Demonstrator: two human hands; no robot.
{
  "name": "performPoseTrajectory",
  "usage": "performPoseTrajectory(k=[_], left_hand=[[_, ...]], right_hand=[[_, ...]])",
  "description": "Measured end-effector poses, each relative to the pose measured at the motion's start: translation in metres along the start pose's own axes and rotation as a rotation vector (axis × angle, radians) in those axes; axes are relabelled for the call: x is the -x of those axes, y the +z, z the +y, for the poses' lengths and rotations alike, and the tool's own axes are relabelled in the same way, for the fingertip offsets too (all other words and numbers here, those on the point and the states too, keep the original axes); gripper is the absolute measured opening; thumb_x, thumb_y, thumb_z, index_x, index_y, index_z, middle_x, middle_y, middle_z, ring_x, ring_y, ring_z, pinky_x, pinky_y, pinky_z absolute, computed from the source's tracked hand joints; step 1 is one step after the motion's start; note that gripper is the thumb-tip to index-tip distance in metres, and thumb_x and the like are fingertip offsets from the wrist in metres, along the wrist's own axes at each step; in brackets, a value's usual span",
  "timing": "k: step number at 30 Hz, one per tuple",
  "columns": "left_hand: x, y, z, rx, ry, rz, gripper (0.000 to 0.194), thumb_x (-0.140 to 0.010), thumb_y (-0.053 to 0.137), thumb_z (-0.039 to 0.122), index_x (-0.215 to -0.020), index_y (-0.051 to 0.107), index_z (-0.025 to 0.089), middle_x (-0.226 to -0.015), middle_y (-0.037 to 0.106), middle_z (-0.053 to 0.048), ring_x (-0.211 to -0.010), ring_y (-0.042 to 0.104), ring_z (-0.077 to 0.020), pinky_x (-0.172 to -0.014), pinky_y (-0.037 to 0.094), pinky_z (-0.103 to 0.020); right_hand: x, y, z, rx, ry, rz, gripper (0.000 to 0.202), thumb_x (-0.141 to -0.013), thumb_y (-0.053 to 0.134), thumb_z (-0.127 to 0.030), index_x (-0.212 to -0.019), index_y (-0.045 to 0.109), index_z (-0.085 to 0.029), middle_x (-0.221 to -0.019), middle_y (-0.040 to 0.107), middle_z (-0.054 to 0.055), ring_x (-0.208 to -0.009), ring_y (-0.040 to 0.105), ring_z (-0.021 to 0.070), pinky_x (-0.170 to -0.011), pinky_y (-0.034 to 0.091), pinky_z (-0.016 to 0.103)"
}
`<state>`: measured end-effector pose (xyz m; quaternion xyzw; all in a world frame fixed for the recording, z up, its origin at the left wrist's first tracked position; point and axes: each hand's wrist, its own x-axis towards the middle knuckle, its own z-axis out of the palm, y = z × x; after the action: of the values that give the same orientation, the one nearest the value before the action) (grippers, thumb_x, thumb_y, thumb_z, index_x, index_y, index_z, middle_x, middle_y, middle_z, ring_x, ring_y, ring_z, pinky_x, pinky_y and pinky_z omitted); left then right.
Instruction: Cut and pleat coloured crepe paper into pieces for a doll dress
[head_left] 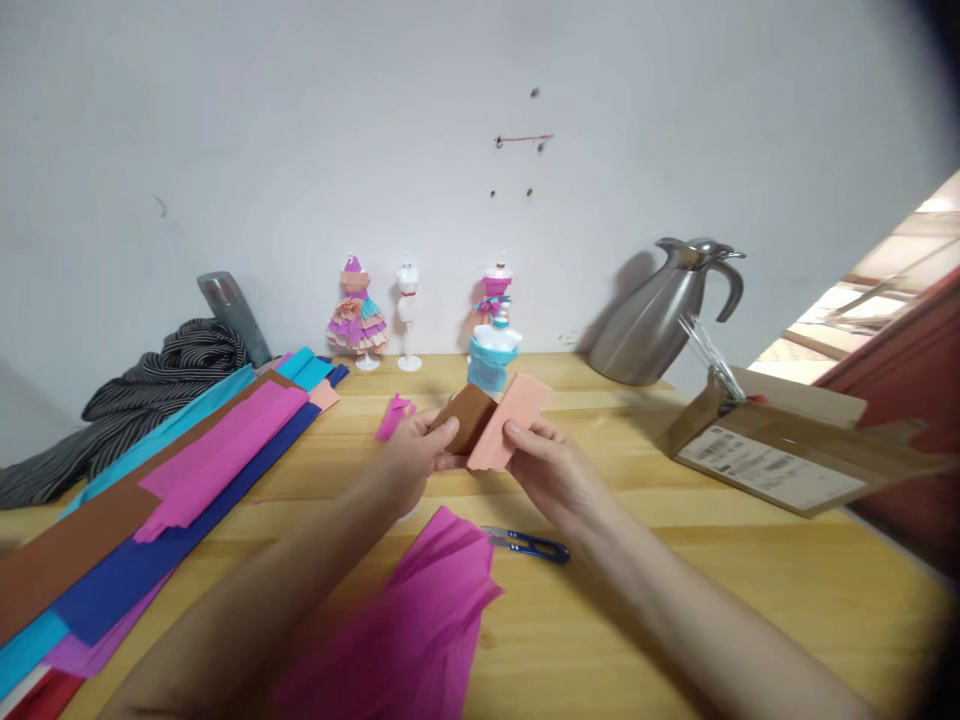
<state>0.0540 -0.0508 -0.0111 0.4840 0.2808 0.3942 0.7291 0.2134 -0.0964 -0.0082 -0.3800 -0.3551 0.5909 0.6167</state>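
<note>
1. Nearest, a loosely creased sheet of thin magenta paper (442,600) lies on the pale, striped-grain wooden table (555,650), partly blurred and partly behind the left forearm.
2. Just beside its right edge lies a pair of small metal snips with a dark blue handle (536,545), blades toward the sheet.
3. Beyond these, the left hand (405,460) grasps a flat, folded brown paper piece (466,415), its thumb pressed on the upper face.
4. The right hand (551,465) pinches a flat, folded peach-pink paper strip (517,415), thumb on top. The two pieces are held above the middle of the table, the pink one overlapping the brown one's right edge in this view.
5. On the left, long sheets of brown, blue, turquoise and pink paper (217,450) lie overlapping in a slanting pile.
6. On the right sits an open brown cardboard box with a white label (765,470), clear plastic wrapping poking out.
7. Past the hands are a small magenta paper scrap (390,415) and a white miniature dress form wrapped in light blue (493,360).
8. Farther back stand a form in a tiered, multicoloured paper dress (358,315), a bare white form with a red band (407,310), a brushed-steel jug (652,310), and, at left, a dark striped cloth (169,370) before a grey-blue bottle (236,315).
</note>
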Motion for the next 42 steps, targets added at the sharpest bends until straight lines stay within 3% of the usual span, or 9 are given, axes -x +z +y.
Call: performPoseTrajectory(k=[4,10,16,25,30,34,42], left_hand=[[0.004,0.006,-0.012,0.113,0.000,0.115,0.047,-0.075,0.070,0.035,-0.112,0.061,0.009,-0.103,0.071,-0.015,-0.092,0.068,-0.0251,-0.080,0.055,-0.038],[0.007,0.003,-0.013,0.083,-0.019,0.134,0.039,-0.087,0.052,0.038,-0.121,0.055,0.020,-0.120,0.065,-0.012,-0.108,0.063,-0.0262,-0.089,0.054,-0.042],[0.011,0.008,-0.022,0.231,-0.046,0.058,0.044,-0.080,0.064,0.040,-0.115,0.060,0.015,-0.116,0.066,-0.014,-0.113,0.060,-0.0276,-0.092,0.051,-0.042],[0.013,0.005,-0.022,0.235,-0.076,0.076,0.041,-0.076,0.068,0.035,-0.109,0.064,0.010,-0.103,0.071,-0.015,-0.104,0.064,-0.0304,-0.091,0.050,-0.046],[0.013,0.001,-0.021,0.141,-0.187,0.013,0.038,-0.070,0.074,0.040,-0.092,0.068,0.010,-0.087,0.073,-0.013,-0.087,0.069,-0.0279,-0.090,0.049,-0.046],[0.013,-0.004,-0.020,0.062,-0.295,-0.086,0.039,-0.072,0.073,0.043,-0.091,0.067,0.010,-0.083,0.073,-0.014,-0.079,0.071,-0.0262,-0.084,0.051,-0.043],[0.011,-0.011,-0.012,0.086,-0.299,-0.226,0.037,-0.076,0.072,0.034,-0.105,0.067,0.012,-0.090,0.074,-0.012,-0.080,0.072,-0.0225,-0.083,0.053,-0.036]], right_hand=[[0.003,0.003,0.007,-0.114,-0.015,0.117,0.031,-0.055,0.085,-0.035,-0.081,0.076,-0.021,-0.087,0.075,0.004,-0.078,0.063,0.0199,-0.073,0.049,0.031],[0.007,0.009,0.021,-0.128,0.004,0.140,0.030,-0.052,0.086,-0.035,-0.078,0.077,-0.021,-0.088,0.076,0.005,-0.083,0.066,0.0220,-0.084,0.048,0.036],[0.003,0.005,0.034,-0.066,-0.026,0.162,0.030,-0.051,0.087,-0.035,-0.075,0.077,-0.020,-0.085,0.077,0.006,-0.080,0.066,0.0226,-0.084,0.049,0.037],[-0.004,-0.002,0.037,0.004,-0.087,0.199,0.029,-0.053,0.086,-0.035,-0.074,0.076,-0.019,-0.078,0.076,0.007,-0.074,0.067,0.0236,-0.080,0.051,0.038],[-0.004,-0.001,0.036,0.013,-0.103,0.227,0.026,-0.051,0.086,-0.034,-0.069,0.075,-0.018,-0.073,0.075,0.005,-0.066,0.063,0.0191,-0.067,0.051,0.031],[-0.001,0.000,0.033,0.046,-0.067,0.244,0.024,-0.053,0.084,-0.036,-0.064,0.072,-0.018,-0.061,0.071,0.003,-0.048,0.052,0.0132,-0.047,0.040,0.026],[0.001,-0.002,0.033,0.107,-0.061,0.188,0.025,-0.054,0.083,-0.035,-0.071,0.075,-0.018,-0.070,0.073,0.004,-0.055,0.056,0.0155,-0.050,0.040,0.027]])
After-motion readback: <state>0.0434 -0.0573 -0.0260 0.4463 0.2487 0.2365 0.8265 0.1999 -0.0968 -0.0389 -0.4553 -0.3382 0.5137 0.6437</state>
